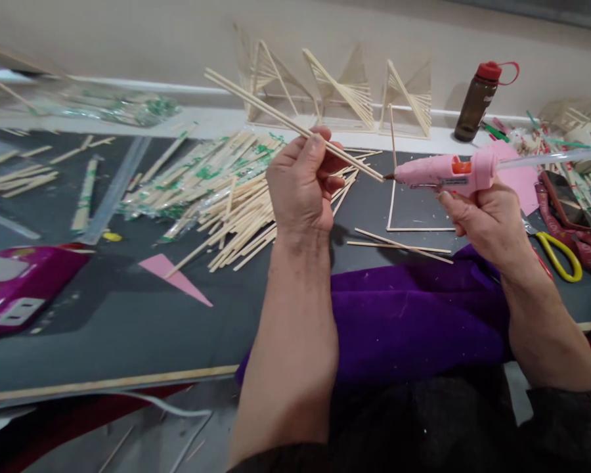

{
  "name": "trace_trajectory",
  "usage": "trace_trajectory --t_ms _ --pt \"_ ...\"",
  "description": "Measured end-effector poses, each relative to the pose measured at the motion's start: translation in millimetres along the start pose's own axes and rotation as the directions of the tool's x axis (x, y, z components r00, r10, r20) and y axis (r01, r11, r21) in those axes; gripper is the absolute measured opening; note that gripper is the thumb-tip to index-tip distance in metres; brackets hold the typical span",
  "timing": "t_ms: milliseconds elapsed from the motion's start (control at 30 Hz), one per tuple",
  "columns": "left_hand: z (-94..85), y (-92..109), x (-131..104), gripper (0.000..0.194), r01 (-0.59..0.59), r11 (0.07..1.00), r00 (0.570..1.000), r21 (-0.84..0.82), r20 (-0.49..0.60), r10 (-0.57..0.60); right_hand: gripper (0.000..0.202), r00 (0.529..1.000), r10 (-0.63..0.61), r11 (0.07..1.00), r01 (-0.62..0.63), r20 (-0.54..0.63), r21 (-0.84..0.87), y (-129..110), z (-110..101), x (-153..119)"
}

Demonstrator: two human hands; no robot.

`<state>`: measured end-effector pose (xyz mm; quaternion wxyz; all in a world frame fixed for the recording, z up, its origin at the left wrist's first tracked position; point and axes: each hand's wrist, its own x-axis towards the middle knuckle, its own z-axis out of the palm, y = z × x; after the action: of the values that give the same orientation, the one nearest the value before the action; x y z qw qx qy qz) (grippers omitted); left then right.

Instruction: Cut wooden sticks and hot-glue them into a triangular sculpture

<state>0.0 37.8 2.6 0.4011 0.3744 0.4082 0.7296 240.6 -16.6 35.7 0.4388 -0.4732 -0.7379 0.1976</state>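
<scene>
My left hand (305, 174) pinches a pair of wooden chopsticks (256, 102), held slanting above the table. In my right hand (487, 213) is a pink hot glue gun (438, 172), fingers wrapped round its handle. Its dark nozzle meets or nearly meets the lower right end of the chopsticks. A clear glue stick (551, 157) juts from the back of the gun. Behind the nozzle stands a frame of thin sticks (390, 207), partly hidden by the gun. Two crossed sticks (398, 245) lie just below it on the grey table.
Loose chopsticks (249, 220) and wrapped chopsticks (192, 174) are heaped left of centre. Several twisted stick models (342, 92) stand along the wall. A dark bottle (477, 102) is at the back right, yellow-handled scissors (560, 256) at right. Purple cloth (414, 322) covers the front edge.
</scene>
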Motion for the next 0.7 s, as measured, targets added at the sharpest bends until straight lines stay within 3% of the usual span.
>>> trace_trajectory --t_ms 333,700 --pt "-2.6 -2.8 1.3 0.015 0.046 0.999 0.998 -0.023 0.044 -0.045 0.051 1.000 0.002 1.000 -0.001 0.014 -0.030 0.7 1.6 -2.5" --pt "0.5 -0.1 -0.2 0.008 0.044 0.998 0.999 -0.050 0.010 -0.043 0.050 0.999 -0.014 0.999 0.015 0.030 -0.032 -0.8 1.1 -1.6"
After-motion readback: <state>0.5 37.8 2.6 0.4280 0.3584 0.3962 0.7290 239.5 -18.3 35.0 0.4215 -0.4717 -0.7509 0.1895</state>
